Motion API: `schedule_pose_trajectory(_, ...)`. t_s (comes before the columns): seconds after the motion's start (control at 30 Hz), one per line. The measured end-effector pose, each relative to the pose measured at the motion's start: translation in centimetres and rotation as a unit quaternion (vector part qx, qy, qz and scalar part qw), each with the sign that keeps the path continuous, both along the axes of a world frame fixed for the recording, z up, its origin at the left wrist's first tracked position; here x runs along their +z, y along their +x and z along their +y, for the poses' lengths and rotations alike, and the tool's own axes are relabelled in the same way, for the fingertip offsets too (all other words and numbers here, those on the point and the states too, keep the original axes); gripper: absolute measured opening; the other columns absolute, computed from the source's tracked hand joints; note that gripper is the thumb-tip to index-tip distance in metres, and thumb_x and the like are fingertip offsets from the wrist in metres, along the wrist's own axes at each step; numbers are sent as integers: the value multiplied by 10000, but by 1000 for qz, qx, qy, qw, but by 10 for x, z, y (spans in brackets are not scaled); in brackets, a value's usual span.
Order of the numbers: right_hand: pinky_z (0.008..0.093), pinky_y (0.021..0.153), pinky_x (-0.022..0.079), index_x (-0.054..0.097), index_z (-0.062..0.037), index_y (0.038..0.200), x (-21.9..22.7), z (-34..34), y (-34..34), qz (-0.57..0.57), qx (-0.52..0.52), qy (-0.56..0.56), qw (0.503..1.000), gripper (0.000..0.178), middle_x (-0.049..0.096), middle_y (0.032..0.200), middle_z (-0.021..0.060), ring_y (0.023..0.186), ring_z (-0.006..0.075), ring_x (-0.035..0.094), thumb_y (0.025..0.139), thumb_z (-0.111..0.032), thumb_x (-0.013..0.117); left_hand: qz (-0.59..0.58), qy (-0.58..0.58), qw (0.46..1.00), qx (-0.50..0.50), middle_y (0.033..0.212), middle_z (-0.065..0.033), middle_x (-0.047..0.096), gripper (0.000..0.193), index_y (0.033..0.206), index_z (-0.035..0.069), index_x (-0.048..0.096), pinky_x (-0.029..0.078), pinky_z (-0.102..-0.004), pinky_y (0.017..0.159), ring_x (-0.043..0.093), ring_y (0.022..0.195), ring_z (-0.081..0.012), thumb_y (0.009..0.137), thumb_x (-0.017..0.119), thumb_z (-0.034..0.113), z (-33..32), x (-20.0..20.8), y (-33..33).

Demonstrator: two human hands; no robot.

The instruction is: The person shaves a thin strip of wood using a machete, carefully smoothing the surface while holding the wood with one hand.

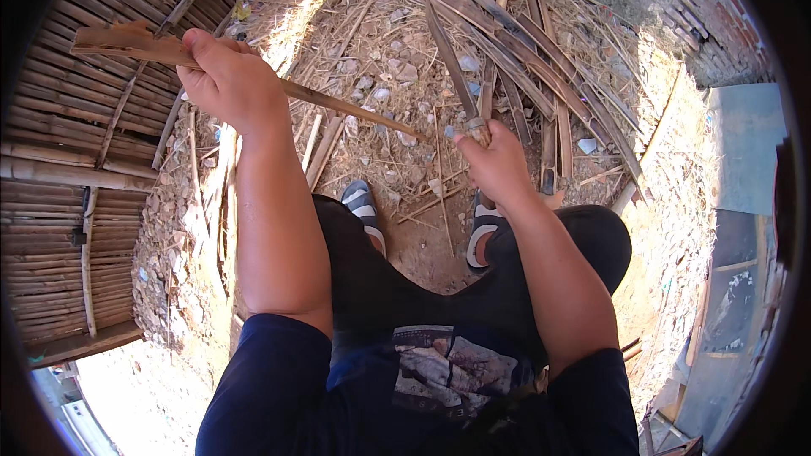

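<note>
A split strip and a long-bladed knife are held over littered ground.
The strip (351, 107), at left, is clamped in the closed left hand (228, 80), its right end lying near the right hand (497, 162). The handle of the knife (449, 55) is gripped by the right hand, its blade directed to the far side, beside a pile of split lengths (553, 63) at far right.

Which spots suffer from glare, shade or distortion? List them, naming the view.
Head view: sun bleaches the ground at lower left nearly white; head view: the shoes sit in shade; head view: fisheye bends the slatted wall at left, and black fills the corners.
</note>
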State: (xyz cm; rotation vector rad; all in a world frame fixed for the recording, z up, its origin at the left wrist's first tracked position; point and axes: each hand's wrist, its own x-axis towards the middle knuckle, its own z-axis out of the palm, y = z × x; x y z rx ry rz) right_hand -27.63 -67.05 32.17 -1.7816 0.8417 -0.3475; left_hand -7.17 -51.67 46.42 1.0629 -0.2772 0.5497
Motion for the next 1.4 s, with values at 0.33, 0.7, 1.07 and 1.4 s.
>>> schedule_pose_trajectory(0.33, 513, 784, 526, 529, 53, 1204, -164, 87, 53, 172, 61, -97, 978, 466, 683, 910, 269, 884, 448, 670, 837, -207, 649, 50, 42, 996, 66, 627, -10, 440, 278, 911, 85, 412, 330, -264, 500, 376, 537, -105, 1025, 490, 327, 25, -7, 30)
schedule_pose_trajectory(0.7, 517, 763, 523, 590, 19, 1087, -121, 70, 69, 94, 29, -89, 991, 356, 677, 862, 257, 834, 434, 667, 821, -206, 661, 44, -2, 997, 66, 616, -12, 427, 258, 936, 81, 414, 338, -261, 481, 384, 532, -101, 1021, 493, 312, 36, -14, 35)
schedule_pose_trajectory(1.07, 504, 900, 514, 561, 10, 1116, -195, 81, 35, 304, 87, -86, 945, 354, 671, 1060, 296, 1032, 448, 646, 832, -187, 636, 56, 3, 996, 65, 666, -22, 454, 253, 940, 69, 403, 360, -264, 502, 410, 554, -107, 1016, 486, 296, 30, -9, 29)
schedule_pose_trajectory(1.4, 506, 846, 514, 609, 7, 1066, -112, 70, 68, 94, 21, -65, 993, 359, 671, 965, 286, 964, 438, 654, 798, -223, 675, 33, -3, 997, 64, 683, -42, 480, 245, 960, 52, 415, 356, -271, 496, 424, 564, -115, 1010, 481, 282, 31, -14, 38)
